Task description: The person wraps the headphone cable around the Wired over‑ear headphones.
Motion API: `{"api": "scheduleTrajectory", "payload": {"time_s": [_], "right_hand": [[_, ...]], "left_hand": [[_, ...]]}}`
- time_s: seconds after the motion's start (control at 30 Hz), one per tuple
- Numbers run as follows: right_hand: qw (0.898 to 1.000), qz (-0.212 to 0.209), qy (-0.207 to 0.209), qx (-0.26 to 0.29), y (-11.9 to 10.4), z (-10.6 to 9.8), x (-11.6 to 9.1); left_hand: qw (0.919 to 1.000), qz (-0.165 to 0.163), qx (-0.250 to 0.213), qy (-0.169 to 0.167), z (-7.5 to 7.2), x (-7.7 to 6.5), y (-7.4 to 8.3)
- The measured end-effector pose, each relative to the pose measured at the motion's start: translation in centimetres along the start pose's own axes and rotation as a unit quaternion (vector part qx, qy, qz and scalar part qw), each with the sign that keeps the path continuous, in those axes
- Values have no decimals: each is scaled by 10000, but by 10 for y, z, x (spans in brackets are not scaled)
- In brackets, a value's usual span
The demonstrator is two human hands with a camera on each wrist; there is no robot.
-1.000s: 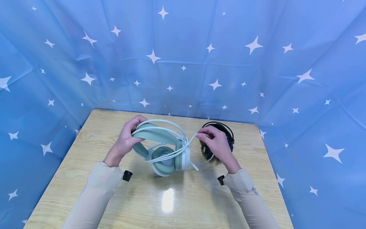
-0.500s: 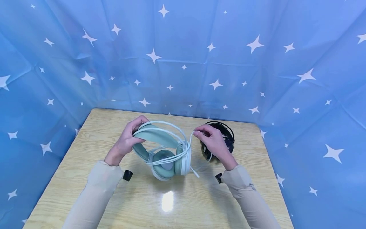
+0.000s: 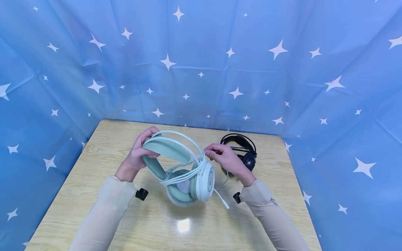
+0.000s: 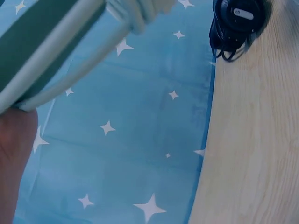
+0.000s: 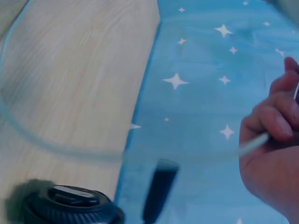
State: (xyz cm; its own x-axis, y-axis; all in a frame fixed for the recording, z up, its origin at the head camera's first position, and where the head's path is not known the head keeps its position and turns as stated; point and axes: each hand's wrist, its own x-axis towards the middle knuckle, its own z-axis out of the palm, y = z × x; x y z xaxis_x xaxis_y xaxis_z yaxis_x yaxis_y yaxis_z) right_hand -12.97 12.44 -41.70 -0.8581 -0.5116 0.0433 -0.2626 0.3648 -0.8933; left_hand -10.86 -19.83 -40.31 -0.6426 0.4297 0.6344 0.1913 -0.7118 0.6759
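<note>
My left hand (image 3: 136, 155) grips the headband of a mint-green and white headset (image 3: 171, 150), holding it tilted over the table. White cable (image 3: 188, 176) is wound in several turns around the headband and an ear cup (image 3: 207, 183), whose outer face shows. A thin white microphone boom (image 3: 221, 199) sticks out below that cup. Right beside the cup, my right hand (image 3: 227, 159) pinches the cable. In the right wrist view a length of cable (image 5: 56, 148) runs from the curled fingers (image 5: 275, 119) in a wide loop. The left fingertips are hidden behind the headband.
A black headset (image 3: 249, 160) lies on the wooden table (image 3: 119, 209) at the back right, partly behind my right hand. A blue star-patterned curtain (image 3: 201, 52) hangs around the table's back and sides.
My right hand has moved left toward the ear cup with the cable. The headset has turned, showing more of the cup's outer face, and the boom has swung down and right.
</note>
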Motion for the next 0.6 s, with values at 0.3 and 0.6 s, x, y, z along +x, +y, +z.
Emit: {"api": "scheduleTrajectory", "payload": {"time_s": [0.3,0.6], "right_hand": [[9929,48,-153,1180,26,8,1],[9755,-567,-205,2117,43,26,2]], "left_hand": [[9923,133,-1228,-129,2,-2,-9],[9745,389,-2190,284,11,1,-26]]}}
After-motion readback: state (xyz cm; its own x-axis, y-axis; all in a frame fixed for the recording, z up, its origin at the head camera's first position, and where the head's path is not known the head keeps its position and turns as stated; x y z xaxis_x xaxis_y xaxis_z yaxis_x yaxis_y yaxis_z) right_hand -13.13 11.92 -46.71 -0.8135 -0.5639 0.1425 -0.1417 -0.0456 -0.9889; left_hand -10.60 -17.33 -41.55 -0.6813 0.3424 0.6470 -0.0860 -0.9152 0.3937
